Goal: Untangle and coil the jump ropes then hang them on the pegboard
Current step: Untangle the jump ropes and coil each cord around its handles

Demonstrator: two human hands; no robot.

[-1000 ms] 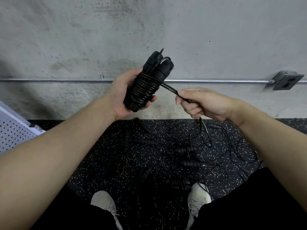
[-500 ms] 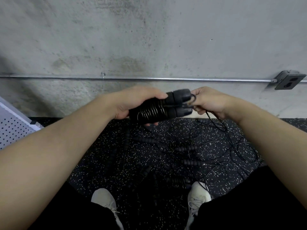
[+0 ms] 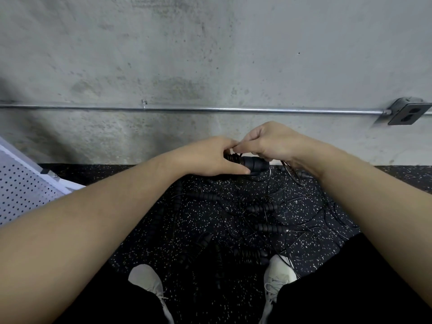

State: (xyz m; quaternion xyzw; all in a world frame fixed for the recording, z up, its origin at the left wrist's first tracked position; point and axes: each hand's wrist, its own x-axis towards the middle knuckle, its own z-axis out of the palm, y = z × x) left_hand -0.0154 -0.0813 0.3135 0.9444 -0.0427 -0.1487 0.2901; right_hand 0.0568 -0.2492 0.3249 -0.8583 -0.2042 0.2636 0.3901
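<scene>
My left hand [image 3: 210, 157] grips a black jump rope bundle [image 3: 253, 165], two handles side by side with cord wound round them, held level above the floor. My right hand [image 3: 268, 142] is over the bundle's top and pinches the thin black cord [image 3: 292, 173], whose loose end hangs down to the right. Most of the bundle is hidden by my fingers. Several more black jump ropes [image 3: 264, 220] lie tangled on the speckled floor below, handles and thin cords crossing each other. A white pegboard [image 3: 21, 190] leans at the far left.
A concrete wall rises ahead with a metal conduit [image 3: 210, 109] running along it to an outlet box [image 3: 406, 112] at the right. My two white shoes [image 3: 147, 281] stand at the near edge of the rope pile on the black rubber floor [image 3: 198, 218].
The bundle has dropped from upright in front of the wall to level and lower. My right hand has come in from pulling the cord out to the side and now sits on the bundle's top.
</scene>
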